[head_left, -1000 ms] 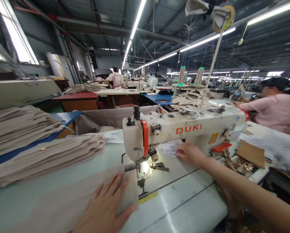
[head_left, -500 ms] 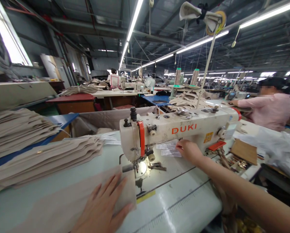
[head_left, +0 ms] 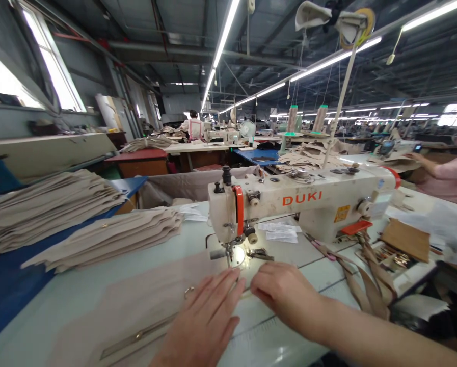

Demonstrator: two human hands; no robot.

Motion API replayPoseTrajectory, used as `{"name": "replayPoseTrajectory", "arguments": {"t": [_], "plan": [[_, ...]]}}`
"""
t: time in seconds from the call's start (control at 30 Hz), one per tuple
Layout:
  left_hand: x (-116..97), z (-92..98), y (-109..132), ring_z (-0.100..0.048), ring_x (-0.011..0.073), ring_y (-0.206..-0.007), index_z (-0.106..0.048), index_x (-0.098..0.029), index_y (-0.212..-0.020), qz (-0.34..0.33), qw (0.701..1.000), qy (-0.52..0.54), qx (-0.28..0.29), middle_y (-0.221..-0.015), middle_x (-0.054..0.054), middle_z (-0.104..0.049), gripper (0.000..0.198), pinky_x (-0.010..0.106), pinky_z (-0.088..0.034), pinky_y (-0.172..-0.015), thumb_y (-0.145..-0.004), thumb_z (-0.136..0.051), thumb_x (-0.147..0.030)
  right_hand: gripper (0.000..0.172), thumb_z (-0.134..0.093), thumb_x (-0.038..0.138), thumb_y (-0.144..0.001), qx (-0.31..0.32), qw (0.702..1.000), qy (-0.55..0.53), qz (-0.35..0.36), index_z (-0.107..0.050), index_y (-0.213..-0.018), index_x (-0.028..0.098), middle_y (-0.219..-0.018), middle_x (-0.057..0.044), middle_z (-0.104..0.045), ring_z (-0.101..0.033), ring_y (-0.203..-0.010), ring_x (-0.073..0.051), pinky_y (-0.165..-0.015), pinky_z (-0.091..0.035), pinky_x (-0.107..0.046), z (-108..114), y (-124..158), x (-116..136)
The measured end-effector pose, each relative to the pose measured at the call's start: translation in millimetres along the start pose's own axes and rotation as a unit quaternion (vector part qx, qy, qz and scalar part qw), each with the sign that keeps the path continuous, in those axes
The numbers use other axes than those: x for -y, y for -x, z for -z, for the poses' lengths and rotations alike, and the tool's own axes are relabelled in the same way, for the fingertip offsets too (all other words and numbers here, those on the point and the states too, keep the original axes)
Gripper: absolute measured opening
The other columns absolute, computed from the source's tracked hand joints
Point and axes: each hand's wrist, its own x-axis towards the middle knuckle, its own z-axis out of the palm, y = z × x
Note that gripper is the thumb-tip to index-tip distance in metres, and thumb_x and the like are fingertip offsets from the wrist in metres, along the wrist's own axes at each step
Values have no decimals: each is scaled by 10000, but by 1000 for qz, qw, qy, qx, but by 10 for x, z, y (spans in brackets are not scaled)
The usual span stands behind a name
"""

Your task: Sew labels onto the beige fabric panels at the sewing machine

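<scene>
My left hand (head_left: 203, 321) lies flat, fingers stretched out, on a beige fabric piece (head_left: 136, 306) with a zipper running along it, spread on the pale green sewing table (head_left: 79, 290). My right hand (head_left: 284, 295) rests beside it with fingers curled down onto the fabric's edge, just in front of the needle and presser foot (head_left: 230, 252) of the white DUKI sewing machine (head_left: 300, 201). What the right fingers pinch, if anything, is hidden. Small white labels (head_left: 279, 232) lie under the machine's arm.
Stacks of beige fabric pieces (head_left: 109, 237) lie at the left, with a larger stack (head_left: 45, 209) on a blue surface behind. Beige straps (head_left: 366, 270) and a brown card (head_left: 406, 239) sit at the right. A person in pink (head_left: 452, 178) works at far right; another sits far back.
My right hand left the white labels under the machine arm and came down to the fabric in front of the needle. The fabric shifted right under the presser foot; the view turned left.
</scene>
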Motion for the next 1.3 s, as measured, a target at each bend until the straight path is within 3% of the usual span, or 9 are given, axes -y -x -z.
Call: {"name": "replayPoseTrajectory", "arguments": {"t": [0.07,0.17,0.3,0.47,0.57,0.77,0.9,1.1,1.3], "plan": [[-12,4,-29,-706,168,-908,-599,-179,-1238,16,999,20,-21,-1024,55,-749,328,257,-523,-892,-1010,-373,-248,163,-607,124,-887,-17,999,-39,31,-622,-735,180,-715,-23,-648,-584,-663,-153,-619,-402,-237,-98,-65,161],[60,86,8,-701,140,-681,-663,-206,-1042,75,994,77,-19,-799,4,-743,315,213,-555,-668,-1028,-363,-300,138,-607,119,-886,-44,992,-112,30,-645,-768,179,-732,-21,-649,-596,-709,-150,-641,-417,-219,-192,-149,230],[168,231,64,-725,133,-725,-703,-245,-928,179,972,145,50,-830,-22,-763,296,190,-557,-677,-983,-413,-262,121,-666,82,-824,-54,980,-192,-12,-679,-758,182,-739,-10,-674,-613,-721,-149,-667,-429,-216,-267,-226,162],[230,228,10,-729,153,-779,-726,-255,-923,259,938,183,139,-868,-30,-773,243,217,-564,-719,-909,-486,-223,120,-699,68,-779,0,954,-270,-132,-702,-722,173,-693,9,-687,-612,-648,-130,-592,-414,-197,-317,-325,122],[250,149,-42,-719,172,-836,-720,-242,-959,238,951,150,128,-917,-7,-768,219,256,-561,-775,-886,-516,-207,106,-710,77,-774,1,957,-259,-132,-701,-723,169,-688,6,-689,-612,-646,-134,-588,-412,-201,-361,-374,120],[373,16,-138,-669,174,-714,-678,-188,-836,82,993,62,53,-782,31,-722,312,290,-551,-705,-960,-395,-145,115,-663,76,-828,-79,976,-201,-14,-687,-799,185,-781,-14,-704,-637,-764,-160,-709,-454,-233,-469,-391,5],[497,-65,-142,-646,192,-847,-669,-155,-901,49,998,26,15,-885,71,-707,328,322,-554,-794,-977,-352,-121,128,-589,98,-887,-107,981,-163,19,-687,-885,180,-844,-44,-704,-634,-815,-183,-742,-476,-262,-475,-316,-109],[452,-226,-92,-639,163,-764,-652,-179,-828,66,993,58,76,-807,25,-684,344,265,-566,-719,-946,-352,-58,168,-517,166,-943,-8,976,-138,168,-681,-966,138,-984,-77,-703,-614,-949,-189,-950,-459,-294,-493,-188,-67],[453,-247,-45,-640,160,-794,-651,-181,-879,46,992,84,79,-857,25,-685,321,263,-560,-730,-951,-364,-57,227,-469,189,-968,18,979,-109,172,-689,-998,146,-1004,-73,-700,-608,-962,-182,-968,-454,-299,-503,-151,-34]]}}
